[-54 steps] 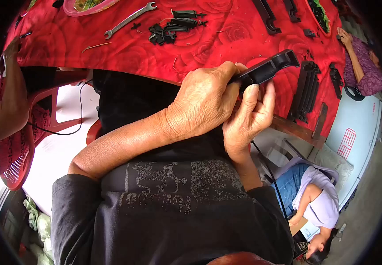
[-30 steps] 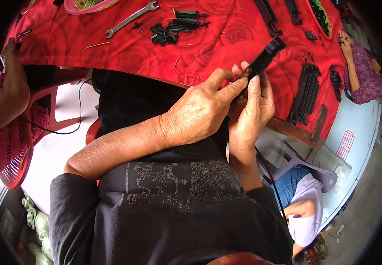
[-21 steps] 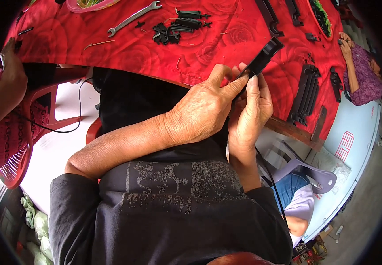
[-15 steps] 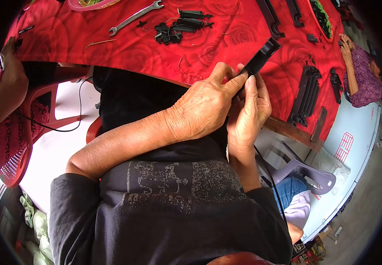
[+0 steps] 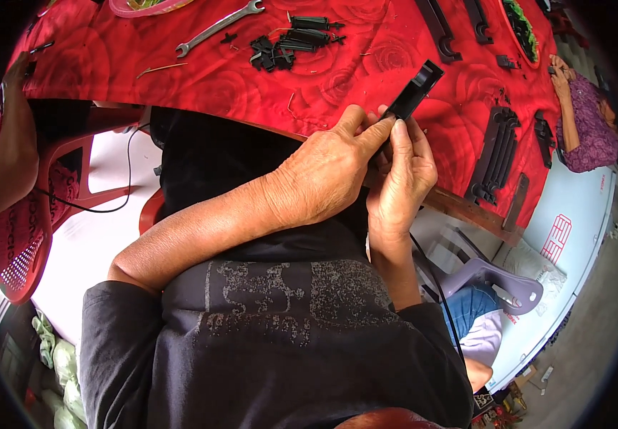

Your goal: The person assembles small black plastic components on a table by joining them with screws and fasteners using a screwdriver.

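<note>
A long black plastic channel-shaped part point(image 5: 416, 91) slants up and to the right between both hands, over the front edge of the table. My left hand point(image 5: 334, 168) presses on its near end with the fingers closed. Beneath and to the right, my right hand point(image 5: 403, 175) grips the same part, its thumb along the side. The near end is covered by the fingers, so whether a smaller piece is there cannot be seen. Beyond my hands lies a pile of small black plastic pieces point(image 5: 273, 54), with several narrow black parts point(image 5: 305, 37) next to it.
A red rose-patterned cloth point(image 5: 201, 79) covers the table. A wrench point(image 5: 219, 28) lies at the far left. To the right are stacked long black parts point(image 5: 495, 154) and a basket with a green lining point(image 5: 522, 32). Other people sit at left point(image 5: 8, 157) and right point(image 5: 587, 121).
The black part has shifted slightly left and turned a little in my hands, showing more of its hollow inside. The person at the left has moved an arm slightly.
</note>
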`<state>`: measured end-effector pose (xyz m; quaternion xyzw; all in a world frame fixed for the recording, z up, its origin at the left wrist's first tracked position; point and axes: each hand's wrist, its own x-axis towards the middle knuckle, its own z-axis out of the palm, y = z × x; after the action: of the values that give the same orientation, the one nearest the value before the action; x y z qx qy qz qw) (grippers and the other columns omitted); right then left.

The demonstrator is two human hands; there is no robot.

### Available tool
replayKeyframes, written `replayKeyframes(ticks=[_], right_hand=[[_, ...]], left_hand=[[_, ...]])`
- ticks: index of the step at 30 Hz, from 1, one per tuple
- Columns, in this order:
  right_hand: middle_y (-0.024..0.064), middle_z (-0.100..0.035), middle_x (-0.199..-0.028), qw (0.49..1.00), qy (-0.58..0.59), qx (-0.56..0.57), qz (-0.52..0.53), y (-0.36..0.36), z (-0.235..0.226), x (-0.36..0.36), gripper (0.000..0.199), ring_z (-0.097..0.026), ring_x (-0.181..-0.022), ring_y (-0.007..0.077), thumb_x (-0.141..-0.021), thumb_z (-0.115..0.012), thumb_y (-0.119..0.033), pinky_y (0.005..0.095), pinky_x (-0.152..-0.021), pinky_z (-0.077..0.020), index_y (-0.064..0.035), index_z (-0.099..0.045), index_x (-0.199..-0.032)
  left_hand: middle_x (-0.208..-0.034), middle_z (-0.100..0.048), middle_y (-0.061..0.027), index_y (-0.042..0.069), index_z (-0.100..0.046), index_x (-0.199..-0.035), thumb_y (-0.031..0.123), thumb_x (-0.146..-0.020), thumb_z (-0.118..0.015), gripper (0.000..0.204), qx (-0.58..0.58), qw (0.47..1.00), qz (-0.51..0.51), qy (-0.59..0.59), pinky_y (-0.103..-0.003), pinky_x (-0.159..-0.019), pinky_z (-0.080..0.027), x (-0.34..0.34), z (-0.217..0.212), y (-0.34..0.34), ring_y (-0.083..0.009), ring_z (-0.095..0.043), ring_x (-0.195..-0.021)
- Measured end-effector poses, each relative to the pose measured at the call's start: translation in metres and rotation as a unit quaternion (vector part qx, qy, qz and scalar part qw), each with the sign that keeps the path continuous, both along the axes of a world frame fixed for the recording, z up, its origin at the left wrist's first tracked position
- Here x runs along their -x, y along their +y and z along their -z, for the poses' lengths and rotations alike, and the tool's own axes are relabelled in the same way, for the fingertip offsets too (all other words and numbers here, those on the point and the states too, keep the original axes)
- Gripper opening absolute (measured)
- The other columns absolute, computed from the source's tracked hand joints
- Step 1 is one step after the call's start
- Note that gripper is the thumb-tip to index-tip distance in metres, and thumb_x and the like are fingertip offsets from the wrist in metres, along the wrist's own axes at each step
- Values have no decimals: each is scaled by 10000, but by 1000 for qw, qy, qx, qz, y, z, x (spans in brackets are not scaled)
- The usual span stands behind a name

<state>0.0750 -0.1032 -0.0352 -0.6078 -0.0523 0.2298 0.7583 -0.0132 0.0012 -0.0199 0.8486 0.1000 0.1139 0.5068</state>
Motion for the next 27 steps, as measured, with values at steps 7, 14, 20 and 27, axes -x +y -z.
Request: replayKeyframes(ticks=[7, 14, 20, 27], right_hand=[[150, -690, -1064, 1000, -2, 18, -2, 1, -2, 2, 251, -694, -943, 214, -992, -599, -136, 319, -824, -578, 43, -608, -1168], [148, -696, -1046, 1000, -2, 5, -11, -4, -3, -10, 251, -696, -934, 216, -976, -622, -127, 328, -838, -575, 44, -606, -1159], [148, -701, -1022, 1000, -1, 19, -15, -3, -6, -8, 247, -696, -925, 212, -969, -630, -126, 313, -817, -571, 50, -614, -1142], [59, -710, -948, 999, 45, 20, 4, -1, -11, -9, 240, -627, -784, 55, -921, -679, -40, 180, -655, -463, 62, -616, -1130]], left_hand=[[-1079, -543, -265, -41, -439, -1362, -27, -830, -543, 543, -9, 1000, -6, -12, -481, -682, -568, 1, 4, 1, -432, -647, -771], [-992, -571, -246, -67, -563, -1207, -27, -816, -562, 393, 19, 997, -31, -75, -462, -664, -567, 2, 3, -3, -422, -647, -750], [-977, -570, -244, -77, -591, -1081, -31, -808, -571, 277, 10, 998, -35, -60, -454, -652, -562, 2, 1, -4, -419, -643, -728], [-964, -559, -231, -51, -580, -940, -25, -787, -594, 155, 27, 995, -55, -85, -450, -613, -558, 2, -1, -4, -408, -637, -694]])
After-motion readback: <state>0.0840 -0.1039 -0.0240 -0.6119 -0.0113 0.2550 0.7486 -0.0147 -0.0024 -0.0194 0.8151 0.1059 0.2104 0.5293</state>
